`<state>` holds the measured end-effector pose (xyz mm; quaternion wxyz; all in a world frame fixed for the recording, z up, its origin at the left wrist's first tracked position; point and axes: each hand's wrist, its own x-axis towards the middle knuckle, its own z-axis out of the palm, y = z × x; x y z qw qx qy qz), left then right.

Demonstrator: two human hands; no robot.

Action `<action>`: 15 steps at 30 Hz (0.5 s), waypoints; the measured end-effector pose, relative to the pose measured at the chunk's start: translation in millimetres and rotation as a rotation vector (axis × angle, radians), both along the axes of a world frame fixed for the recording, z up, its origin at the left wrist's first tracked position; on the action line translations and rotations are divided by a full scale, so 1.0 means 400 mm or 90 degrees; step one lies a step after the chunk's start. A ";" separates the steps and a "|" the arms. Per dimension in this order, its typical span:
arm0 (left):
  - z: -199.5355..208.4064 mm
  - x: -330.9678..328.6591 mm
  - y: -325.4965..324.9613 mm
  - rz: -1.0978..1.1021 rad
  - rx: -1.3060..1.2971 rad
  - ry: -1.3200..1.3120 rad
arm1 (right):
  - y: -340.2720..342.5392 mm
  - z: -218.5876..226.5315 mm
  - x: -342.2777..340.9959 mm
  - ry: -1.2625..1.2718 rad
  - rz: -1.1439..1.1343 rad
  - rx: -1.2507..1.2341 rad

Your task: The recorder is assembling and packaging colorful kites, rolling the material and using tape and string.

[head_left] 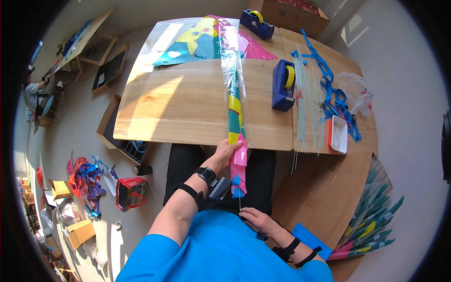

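Note:
A long folded kite (234, 116) of teal, yellow and pink film runs over the table's front edge toward my lap. Its far part lies inside a clear plastic sleeve (230, 51). My left hand (225, 154) is closed around the kite where the pink film begins, just off the table edge. From the kite's near end, beside a blue piece, a thin pale rod (240, 203) sticks out toward my body. At its tip, the fingers of my right hand (260, 221) are pinched together in front of my blue shirt.
Flat printed kite sheets (188, 49) lie at the back of the table (174, 103). Two blue tape dispensers (283, 91) (257, 24) stand nearby. Thin rods (307, 103), blue ribbon (340, 101) and a white tray (339, 135) are on the right. Folded kites (369, 230) fill the lower right. Another person (35, 94) sits far left.

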<state>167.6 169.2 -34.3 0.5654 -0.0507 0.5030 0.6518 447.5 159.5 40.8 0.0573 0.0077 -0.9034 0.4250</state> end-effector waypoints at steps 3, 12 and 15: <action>0.002 0.008 0.005 0.004 -0.025 0.017 | -0.002 0.013 0.002 -0.040 0.009 -0.021; -0.023 0.030 0.004 0.013 -0.030 0.012 | -0.018 -0.042 0.004 0.039 0.001 0.150; -0.019 0.044 -0.007 0.025 -0.024 -0.005 | -0.020 -0.039 0.000 0.050 -0.020 0.172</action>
